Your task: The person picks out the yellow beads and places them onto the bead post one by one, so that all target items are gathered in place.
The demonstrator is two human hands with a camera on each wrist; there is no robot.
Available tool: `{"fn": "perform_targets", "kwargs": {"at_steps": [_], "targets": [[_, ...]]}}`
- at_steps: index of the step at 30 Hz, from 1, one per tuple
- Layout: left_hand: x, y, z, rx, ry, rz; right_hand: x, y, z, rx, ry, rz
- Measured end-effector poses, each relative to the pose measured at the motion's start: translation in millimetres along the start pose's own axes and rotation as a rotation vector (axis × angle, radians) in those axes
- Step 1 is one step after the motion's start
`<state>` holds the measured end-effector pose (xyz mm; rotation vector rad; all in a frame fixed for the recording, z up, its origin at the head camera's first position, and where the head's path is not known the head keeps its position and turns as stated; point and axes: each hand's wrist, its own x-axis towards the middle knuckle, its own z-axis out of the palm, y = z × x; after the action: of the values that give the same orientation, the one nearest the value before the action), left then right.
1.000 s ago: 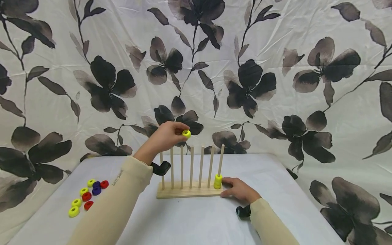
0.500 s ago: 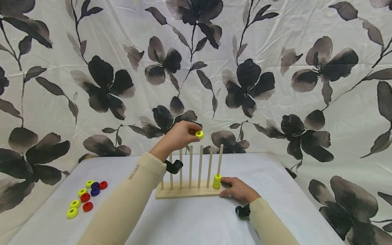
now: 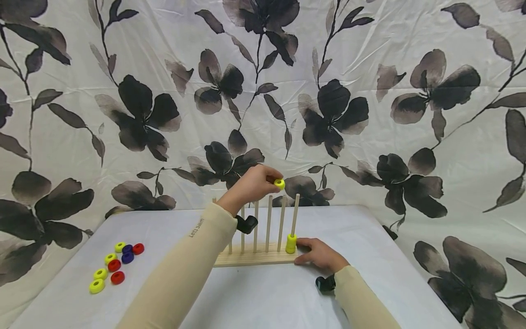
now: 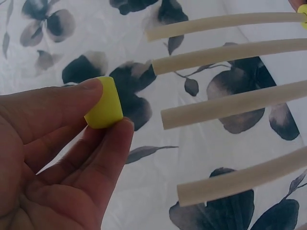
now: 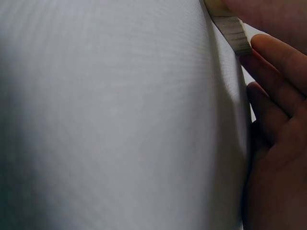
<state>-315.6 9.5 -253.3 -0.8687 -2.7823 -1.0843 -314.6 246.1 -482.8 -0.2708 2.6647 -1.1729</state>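
Between thumb and fingertips, my left hand (image 3: 258,183) pinches a yellow ring bead (image 3: 280,184) above the peg tops. The left wrist view shows that bead (image 4: 109,108) apart from the pegs (image 4: 211,57). Below it is a wooden peg stand (image 3: 259,260) with a row of upright pegs, partly hidden by my left arm. Yellow beads (image 3: 291,244) are stacked low on its rightmost peg. At the stand's right end, my right hand (image 3: 323,254) grips the base between thumb and fingers; the right wrist view shows the base's end (image 5: 232,33) against the fingers.
Loose beads lie on the left of the white-covered table (image 3: 328,310): several yellow ones (image 3: 97,286), red ones (image 3: 117,277) and blue ones (image 3: 128,257). Behind the table hangs a floral cloth (image 3: 255,114).
My left hand has carried the yellow bead rightward along the row, over the pegs toward the right end. The right hand has stayed on the stand.
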Motion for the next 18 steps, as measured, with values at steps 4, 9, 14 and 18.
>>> {"fn": "perform_targets", "kwargs": {"at_steps": [4, 9, 14, 18], "targets": [[3.9, 1.4, 6.7, -0.005, -0.007, 0.007, 0.2, 0, 0, 0.012, -0.004, 0.011], [8.0, 2.6, 16.8, 0.004, -0.011, 0.02, -1.0, 0, 1, 0.018, -0.008, 0.017], [11.1, 4.0, 22.6, 0.002, -0.011, 0.029, -0.8, 0, -1, 0.015, -0.011, 0.015], [14.4, 3.3, 26.5, -0.008, -0.013, 0.037, -0.2, -1, -2, 0.023, -0.017, 0.016]]}}
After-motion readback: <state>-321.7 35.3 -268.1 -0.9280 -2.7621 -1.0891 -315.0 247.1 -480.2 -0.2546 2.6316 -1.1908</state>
